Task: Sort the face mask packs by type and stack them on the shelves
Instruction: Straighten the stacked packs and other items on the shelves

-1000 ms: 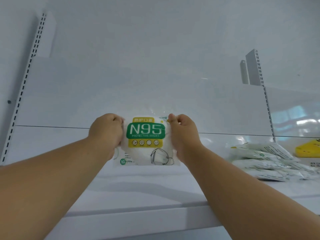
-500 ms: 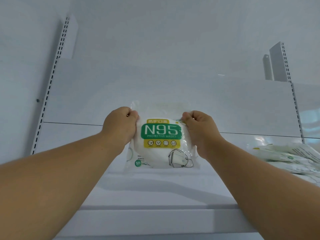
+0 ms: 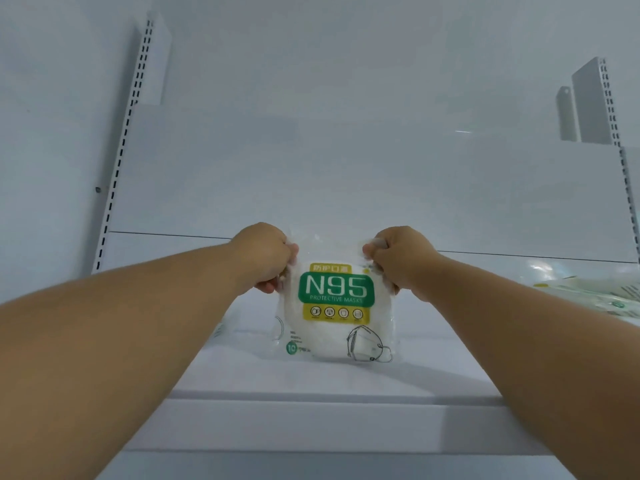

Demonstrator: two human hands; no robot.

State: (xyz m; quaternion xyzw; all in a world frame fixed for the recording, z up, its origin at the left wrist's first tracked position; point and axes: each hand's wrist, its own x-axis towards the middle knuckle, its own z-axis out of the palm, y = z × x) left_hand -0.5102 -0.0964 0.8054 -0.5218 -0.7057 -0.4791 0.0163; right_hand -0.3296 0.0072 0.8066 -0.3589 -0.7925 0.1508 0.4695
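A clear N95 mask pack (image 3: pixel 334 315) with a green and yellow label stands upright on the white shelf (image 3: pixel 311 382), its lower edge touching the shelf surface. My left hand (image 3: pixel 265 259) grips the pack's upper left corner. My right hand (image 3: pixel 398 259) grips its upper right corner. Both arms reach forward over the shelf's front edge. More mask packs (image 3: pixel 602 299) lie in a flat pile at the far right of the same shelf.
The white back panel (image 3: pixel 346 174) rises close behind the pack. Slotted uprights stand at the left (image 3: pixel 117 168) and the right (image 3: pixel 613 109). The shelf's front lip (image 3: pixel 311 424) runs across the bottom of the view.
Both hands have lowered the N95 pack until its bottom rests on the shelf. The view has shifted left, so less of the pile at the right shows.
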